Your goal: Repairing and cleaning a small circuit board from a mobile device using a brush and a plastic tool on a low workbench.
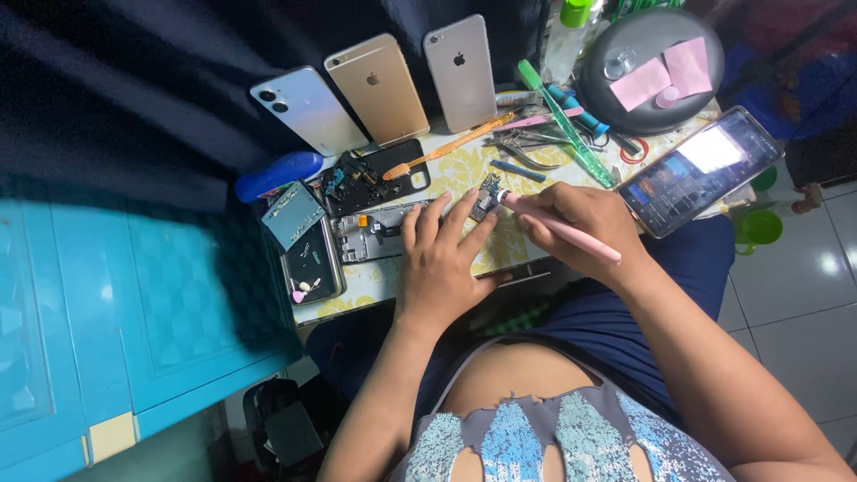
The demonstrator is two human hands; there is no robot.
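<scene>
We count three phones standing face-down in a row: one pale blue (308,110), one gold (379,87), one silver (461,71). Our left hand (439,259), fingers spread apart, pins a small blue circuit board (486,195) on the yellow-patterned counter (464,165). Our right hand (585,217), fingers clamped together, presses a slim pink pen-shaped tool (558,228) onto it.

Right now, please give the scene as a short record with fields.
left hand: fingers press a small circuit board on the table
right hand: holds a pink tool, tip at the board
behind: three phones face down
right: lit phone
left: opened phone frame
other: tweezers, toothbrush
</scene>
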